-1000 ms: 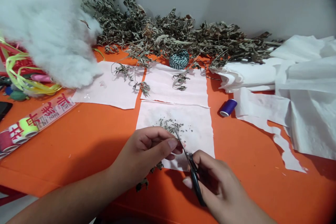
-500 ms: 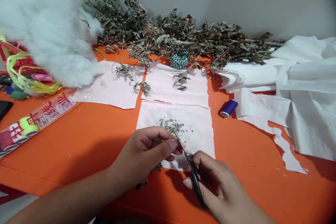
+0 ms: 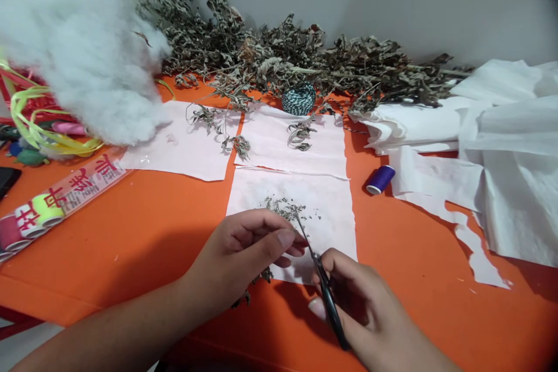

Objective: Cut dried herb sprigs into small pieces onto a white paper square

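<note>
My left hand [image 3: 257, 250] is closed in a pinch over the front white cloth [image 3: 335, 203], holding a dried herb sprig [image 3: 261, 275] whose leaves hang out below the palm. My right hand [image 3: 357, 302] grips black-handled scissors [image 3: 325, 279] by the handles. Their blades point up and left, right beside my left fingertips, and look closed or nearly so. Small cut herb bits [image 3: 283, 207] lie scattered on the cloth just beyond my fingers.
Dried herb stalks [image 3: 270, 58] line the wall behind a twine ball [image 3: 299, 99]. White stuffing [image 3: 96, 58], ribbons [image 3: 30, 110] and packed thread spools [image 3: 47, 209] are left. A purple spool [image 3: 380, 179] and white fabric [image 3: 510, 186] are right.
The scissors have shifted slightly right and their blades look more closed. The sprig's hanging leaves have moved a little up and right. My left hand has barely moved.
</note>
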Demonstrator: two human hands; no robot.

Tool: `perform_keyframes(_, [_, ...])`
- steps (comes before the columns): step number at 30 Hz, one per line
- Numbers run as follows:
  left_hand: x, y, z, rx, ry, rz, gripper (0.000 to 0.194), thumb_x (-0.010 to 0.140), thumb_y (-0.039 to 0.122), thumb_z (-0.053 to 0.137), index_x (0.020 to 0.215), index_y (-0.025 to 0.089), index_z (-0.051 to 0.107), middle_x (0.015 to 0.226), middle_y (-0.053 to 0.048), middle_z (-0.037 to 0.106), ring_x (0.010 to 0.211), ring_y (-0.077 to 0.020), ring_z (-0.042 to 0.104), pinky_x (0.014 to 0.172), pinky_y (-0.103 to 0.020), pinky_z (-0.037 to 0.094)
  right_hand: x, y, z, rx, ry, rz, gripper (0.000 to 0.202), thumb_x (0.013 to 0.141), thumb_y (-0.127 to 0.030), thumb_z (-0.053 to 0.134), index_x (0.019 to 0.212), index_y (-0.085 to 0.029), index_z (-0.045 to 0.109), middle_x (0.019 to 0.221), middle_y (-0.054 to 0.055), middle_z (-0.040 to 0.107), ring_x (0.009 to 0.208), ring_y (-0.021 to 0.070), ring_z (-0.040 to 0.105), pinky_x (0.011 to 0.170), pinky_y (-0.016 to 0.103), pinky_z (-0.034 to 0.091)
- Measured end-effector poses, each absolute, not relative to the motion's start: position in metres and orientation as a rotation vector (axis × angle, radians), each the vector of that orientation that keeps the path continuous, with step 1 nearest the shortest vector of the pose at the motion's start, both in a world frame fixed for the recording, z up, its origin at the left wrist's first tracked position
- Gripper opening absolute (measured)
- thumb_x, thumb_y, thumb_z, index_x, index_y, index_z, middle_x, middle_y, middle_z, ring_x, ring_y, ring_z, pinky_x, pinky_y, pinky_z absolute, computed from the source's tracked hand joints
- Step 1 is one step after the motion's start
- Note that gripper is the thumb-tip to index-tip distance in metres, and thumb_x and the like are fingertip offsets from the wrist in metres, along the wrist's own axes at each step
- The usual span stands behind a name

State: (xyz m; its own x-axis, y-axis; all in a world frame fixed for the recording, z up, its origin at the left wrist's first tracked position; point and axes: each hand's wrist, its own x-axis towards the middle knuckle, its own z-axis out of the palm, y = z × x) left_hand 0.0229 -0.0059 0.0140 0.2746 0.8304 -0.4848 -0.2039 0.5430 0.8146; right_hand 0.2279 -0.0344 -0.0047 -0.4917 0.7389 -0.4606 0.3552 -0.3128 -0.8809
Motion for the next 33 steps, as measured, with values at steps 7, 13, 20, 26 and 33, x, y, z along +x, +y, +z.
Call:
perform_keyframes(7, [0.0208,-0.0077,0.0114,0.729,1.043,0.764,0.018,0.087,0.033,0.066,0.083,0.018,0.073,0.083,-0.004,0.076,0.078,-0.0145,0.069,0.070,-0.022,0.054,0.2280,-0.0320,-0.0011,-1.423,-1.777,1.709,0.025,0.083,-0.029,0.062,0.078,-0.023,0.039,0.071,-0.005,0.042,0.063,0.0116,0.037,0.055,0.022,0.034])
perform_keyframes(13, [0.0198,-0.0067,0.0118,0.763,1.007,0.748,0.017,0.086,0.032,0.068,0.080,0.017,0.073,0.083,-0.004,0.076,0.075,-0.0129,0.068,0.070,-0.021,0.053,0.2298,-0.0315,-0.0004,-1.411,-1.827,1.706,0.024,0.084,-0.027,0.061,0.077,-0.023,0.038,0.069,-0.006,0.041,0.061,0.0111,0.035,0.054,0.021,0.033])
perform_keyframes(20, [0.0216,-0.0050,0.0137,0.712,0.979,0.726,0.016,0.086,0.030,0.067,0.081,0.017,0.072,0.082,-0.004,0.076,0.076,-0.0147,0.072,0.069,-0.022,0.056,0.2308,-0.0322,-0.0007,-1.392,-1.805,1.742,0.026,0.087,-0.029,0.059,0.075,-0.023,0.036,0.067,-0.007,0.038,0.058,0.0105,0.033,0.051,0.021,0.032])
perform_keyframes(26, [0.0211,-0.0057,0.0132,0.727,0.991,0.716,0.018,0.088,0.031,0.065,0.081,0.016,0.072,0.080,-0.004,0.076,0.074,-0.0134,0.072,0.067,-0.020,0.056,0.2305,-0.0327,-0.0023,-1.369,-1.778,1.768,0.029,0.085,-0.026,0.061,0.074,-0.023,0.035,0.065,-0.008,0.037,0.056,0.0096,0.033,0.050,0.019,0.031])
perform_keyframes(33, [0.0221,-0.0064,0.0146,0.686,1.041,0.711,0.020,0.083,0.034,0.070,0.080,0.015,0.072,0.070,-0.003,0.074,0.067,-0.0125,0.071,0.063,-0.019,0.055,0.2280,-0.0333,-0.0060,-1.360,-1.721,1.810,0.031,0.086,-0.026,0.061,0.072,-0.023,0.033,0.062,-0.008,0.035,0.053,0.0087,0.032,0.047,0.019,0.030])
